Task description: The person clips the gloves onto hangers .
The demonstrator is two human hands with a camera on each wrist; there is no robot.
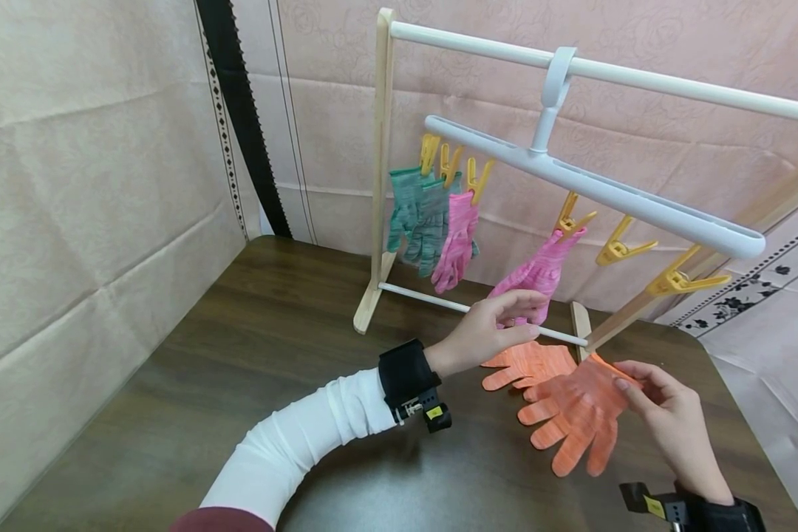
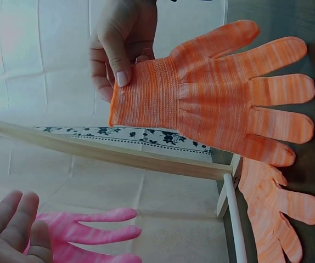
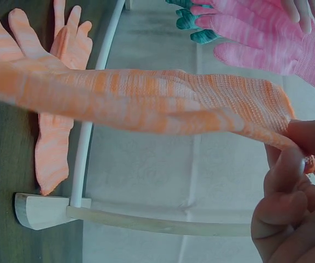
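My right hand (image 1: 668, 414) pinches the cuff of an orange knit glove (image 1: 575, 414) between thumb and fingers. The glove hangs with its fingers spread toward the table. A second orange glove (image 1: 532, 360) lies behind it on the table. My left hand (image 1: 488, 331) is held up near a hanging pink glove (image 1: 539, 270), its fingers loosely bent and nothing in them. Above, a yellow clip (image 1: 567, 218) holds that pink glove from a pale blue hanger (image 1: 598, 181). To its right, two yellow clips, a middle one (image 1: 618, 247) and an end one (image 1: 680, 281), carry no glove.
The hanger hooks over the white top bar (image 1: 472, 46) of a wooden rack (image 1: 380, 148). At its left end hang green gloves (image 1: 406, 203) and another pink glove (image 1: 457, 236), under yellow clips. A low white bar (image 1: 425, 297) crosses the rack above the dark wooden table (image 1: 173, 384).
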